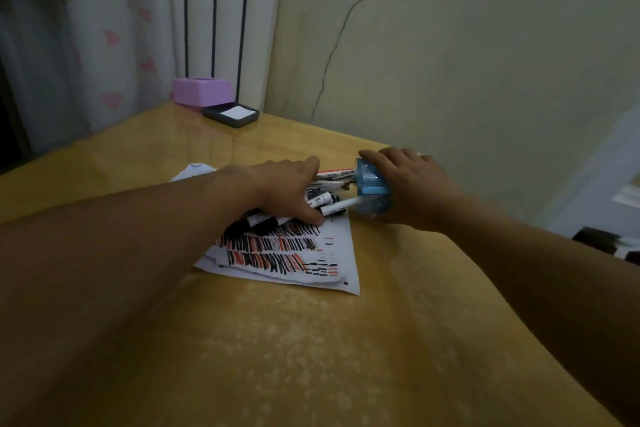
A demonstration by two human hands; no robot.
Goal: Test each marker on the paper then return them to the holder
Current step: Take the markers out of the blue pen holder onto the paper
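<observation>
A blue translucent holder (373, 191) lies tipped on its side at the table's far right edge, its mouth facing left. My right hand (412, 184) grips it from above and behind. Several markers (330, 206) with white bodies and black caps spill out of its mouth onto the paper (311, 270). My left hand (287, 189) lies over the bundle of markers, fingers curled round them, thumb tip on the paper. The white sheets are covered with rows of short black and red strokes.
The yellow wooden table (277, 357) meets a cracked wall at its far edge. At the back left corner stand a pink box (202, 91) and a flat dark tray (231, 114) with white inside. A curtain hangs at the left.
</observation>
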